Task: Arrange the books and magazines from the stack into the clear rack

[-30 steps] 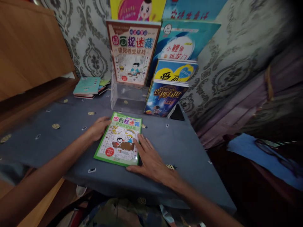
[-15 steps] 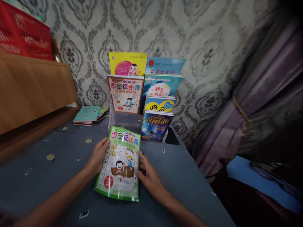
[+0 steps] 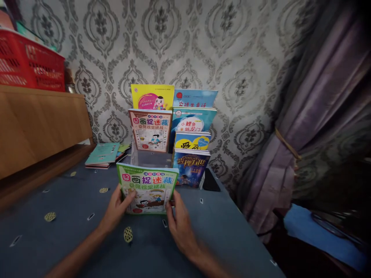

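A green-bordered picture book (image 3: 149, 189) stands nearly upright between my hands, its cover facing me. My left hand (image 3: 117, 208) grips its left edge, thumb across the cover and fingers behind. At the right edge my right hand (image 3: 180, 222) closes on it, with the fingers partly hidden. Behind it is a clear tiered stand (image 3: 135, 156). A brown-bordered book (image 3: 152, 131) and a yellow book (image 3: 152, 96) stand in its left column. The right column holds a dark blue book (image 3: 191, 168), a blue-and-yellow book (image 3: 192, 141), a teal book (image 3: 194, 119) and a light blue book (image 3: 195, 98).
A small pile of books (image 3: 102, 154) lies left of the stand, and a black phone-like slab (image 3: 211, 180) lies to its right. A wooden cabinet (image 3: 43, 127) bears a red basket (image 3: 34, 63). A purple curtain (image 3: 290, 127) hangs beyond the table's right edge.
The green-bordered book has gone from leaning back to nearly upright, its lower edge farther from me. Both hands have moved with it, the left thumb now on the cover. The view has tilted up.
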Motion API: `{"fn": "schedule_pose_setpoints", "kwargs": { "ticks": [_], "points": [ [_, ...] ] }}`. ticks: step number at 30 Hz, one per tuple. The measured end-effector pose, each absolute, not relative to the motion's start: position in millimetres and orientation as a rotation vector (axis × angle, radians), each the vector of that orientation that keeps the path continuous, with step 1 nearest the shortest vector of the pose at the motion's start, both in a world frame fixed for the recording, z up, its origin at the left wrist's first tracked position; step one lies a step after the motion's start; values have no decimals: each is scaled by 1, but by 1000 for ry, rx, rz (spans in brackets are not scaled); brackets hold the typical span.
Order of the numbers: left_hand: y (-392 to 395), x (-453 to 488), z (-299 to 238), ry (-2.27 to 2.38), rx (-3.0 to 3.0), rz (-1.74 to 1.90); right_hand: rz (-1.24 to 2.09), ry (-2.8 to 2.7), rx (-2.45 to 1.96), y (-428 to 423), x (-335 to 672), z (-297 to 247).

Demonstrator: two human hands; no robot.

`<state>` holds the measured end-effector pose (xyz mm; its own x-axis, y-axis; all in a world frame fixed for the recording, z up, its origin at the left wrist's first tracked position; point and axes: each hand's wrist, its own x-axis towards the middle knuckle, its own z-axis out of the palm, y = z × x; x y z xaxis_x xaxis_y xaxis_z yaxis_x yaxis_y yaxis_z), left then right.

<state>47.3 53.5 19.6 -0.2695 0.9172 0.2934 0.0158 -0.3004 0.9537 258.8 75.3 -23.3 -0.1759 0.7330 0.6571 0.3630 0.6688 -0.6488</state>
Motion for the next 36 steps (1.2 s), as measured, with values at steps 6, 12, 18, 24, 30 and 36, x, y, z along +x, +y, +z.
{"fn": "schedule_pose_setpoints", "kwargs": {
  "ticks": [6, 12, 18, 24, 30, 36],
  "points": [
    [47, 48, 17, 1235, 1238, 1589, 330, -1803, -879, 73, 260, -23],
    [21, 41, 10, 1399, 1422, 1505, 295, -1893, -858, 57, 271, -33],
    [-3, 37, -1, 1276, 1626, 1404, 184, -2013, -747, 50, 278, -45],
    [-4, 37, -7, 1289, 1598, 1381, 143, -2003, -769, 49, 276, -40],
    [1, 39, 4, 1439, 1639, 1353, 140, -1978, -708, 50, 274, -30],
    [16, 32, 13, 1541, 1660, 1388, 160, -1983, -722, 55, 272, -26]
  ]
}}
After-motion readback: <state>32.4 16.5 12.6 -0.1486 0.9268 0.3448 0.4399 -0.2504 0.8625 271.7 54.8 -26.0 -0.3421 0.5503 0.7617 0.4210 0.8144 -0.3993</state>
